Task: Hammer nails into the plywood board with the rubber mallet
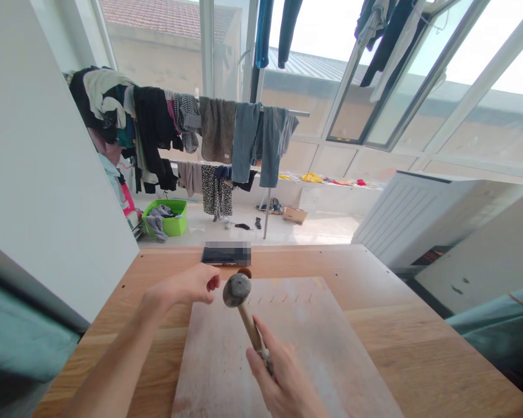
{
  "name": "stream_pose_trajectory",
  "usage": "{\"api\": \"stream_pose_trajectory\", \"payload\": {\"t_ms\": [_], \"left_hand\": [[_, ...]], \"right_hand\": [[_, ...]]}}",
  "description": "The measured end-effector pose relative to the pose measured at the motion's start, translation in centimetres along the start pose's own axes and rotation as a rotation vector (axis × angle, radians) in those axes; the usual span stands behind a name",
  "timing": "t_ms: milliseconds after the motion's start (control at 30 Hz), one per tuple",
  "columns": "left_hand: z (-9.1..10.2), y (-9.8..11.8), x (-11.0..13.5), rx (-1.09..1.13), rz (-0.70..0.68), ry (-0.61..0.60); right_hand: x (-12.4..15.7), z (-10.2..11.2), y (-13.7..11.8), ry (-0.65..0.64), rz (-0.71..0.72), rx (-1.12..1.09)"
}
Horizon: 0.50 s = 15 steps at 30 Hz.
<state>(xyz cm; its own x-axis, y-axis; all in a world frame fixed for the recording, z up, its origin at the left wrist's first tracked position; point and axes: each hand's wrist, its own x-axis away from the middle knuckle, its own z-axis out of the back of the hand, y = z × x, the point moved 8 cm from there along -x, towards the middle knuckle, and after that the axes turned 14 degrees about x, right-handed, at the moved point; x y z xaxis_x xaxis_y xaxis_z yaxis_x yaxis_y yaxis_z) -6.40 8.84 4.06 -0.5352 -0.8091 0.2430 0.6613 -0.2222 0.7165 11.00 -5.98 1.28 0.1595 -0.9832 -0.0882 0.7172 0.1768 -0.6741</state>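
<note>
My right hand (283,371) is wrapped round the wooden handle of a mallet (237,290) with a dark rounded head. The mallet is held over a pale wooden board (287,342) on the table. Several thin nails (285,299) stand in a row along the board's far part. My left hand (204,283) is by the board's far left corner, its fingers curled closed. Whatever they may hold is hidden. Just behind the mallet head a small brown round thing (244,271) is partly covered.
A dark flat object (226,254), partly pixelated, lies at the far side of the wooden table (401,307). Beyond are a laundry rack with clothes (218,128), a green basin (176,223) and a small cardboard box (295,215). A white panel (39,151) rises on the left.
</note>
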Motion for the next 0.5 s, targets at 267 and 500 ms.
{"api": "stream_pose_trajectory", "payload": {"t_ms": [267, 500], "left_hand": [[0.1, 0.3, -0.2, -0.046, 0.018, 0.027], [0.8, 0.4, 0.0, -0.025, 0.006, 0.078]], "right_hand": [[-0.5, 0.4, 0.0, -0.017, 0.029, 0.031], [5.0, 1.9, 6.1, 0.091, -0.373, -0.539]]}}
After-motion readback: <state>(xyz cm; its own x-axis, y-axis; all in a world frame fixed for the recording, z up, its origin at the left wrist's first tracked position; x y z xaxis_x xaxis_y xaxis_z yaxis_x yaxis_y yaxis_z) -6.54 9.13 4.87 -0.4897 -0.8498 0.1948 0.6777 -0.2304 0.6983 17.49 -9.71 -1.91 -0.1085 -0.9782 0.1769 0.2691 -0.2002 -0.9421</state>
